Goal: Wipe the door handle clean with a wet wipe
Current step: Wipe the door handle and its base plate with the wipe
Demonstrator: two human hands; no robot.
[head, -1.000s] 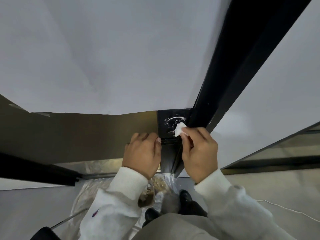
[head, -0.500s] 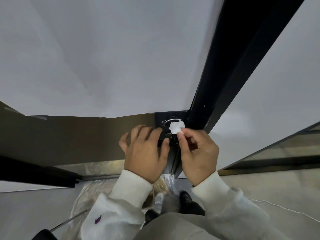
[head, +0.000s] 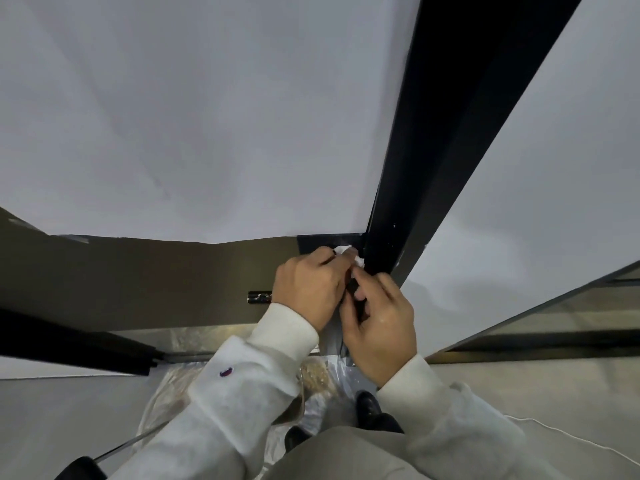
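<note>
The white wet wipe (head: 350,253) is bunched against the black lock plate (head: 317,241) at the door's edge. My left hand (head: 311,289) reaches over it, and its fingertips pinch the wipe onto the plate. A chrome door handle (head: 259,296) pokes out to the left from under my left wrist, and the rest of it is hidden. My right hand (head: 379,323) sits just below and to the right. Its fingers curl around a dark lock part (head: 353,289) on the door edge, close against my left hand.
The brown door panel (head: 145,278) spreads left, with a white sheet (head: 207,133) covering it above. A black door frame (head: 450,133) rises on the right. Below me are plastic floor sheeting (head: 166,396), my black shoes (head: 367,403) and a thin white cable (head: 554,431).
My left hand has moved up and right from the handle onto the lock plate and now has the wipe. My right hand has dropped lower along the door edge. The chrome handle tip is uncovered.
</note>
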